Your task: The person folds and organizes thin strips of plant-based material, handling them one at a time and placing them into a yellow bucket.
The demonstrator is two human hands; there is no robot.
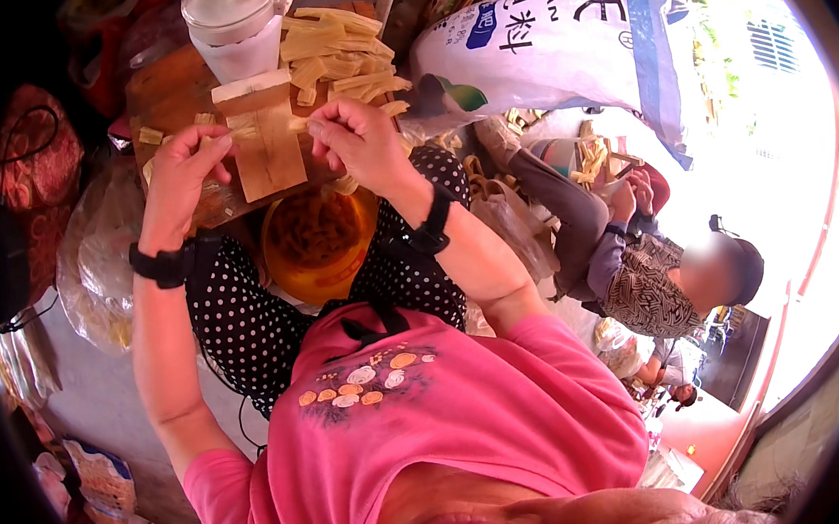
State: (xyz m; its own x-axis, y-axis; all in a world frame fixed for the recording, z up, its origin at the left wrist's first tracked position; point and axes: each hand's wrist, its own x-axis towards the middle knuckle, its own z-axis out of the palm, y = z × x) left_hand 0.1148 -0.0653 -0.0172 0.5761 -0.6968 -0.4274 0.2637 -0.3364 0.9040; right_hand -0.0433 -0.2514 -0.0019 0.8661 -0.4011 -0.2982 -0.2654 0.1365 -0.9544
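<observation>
One clear plastic bag [101, 269] lies left of the left hand [194, 167], which pinches a pale strip [245, 132]; one lidded white container [234, 26] stands behind one wooden block [271, 155] at the table's [158, 85] near edge; one yellow basin [315, 291] sits below; the right hand [357, 147] pinches likewise, its piece partly hidden; heaped strips [340, 51], uncountable; one sack [534, 64] bounds reach rightward.

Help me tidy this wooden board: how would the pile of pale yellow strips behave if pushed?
The pale yellow strips lie loose and overlapping, so the pile would probably slide apart. They look thin, so each is likely light. Most look straight, hinting at some stiffness.
</observation>
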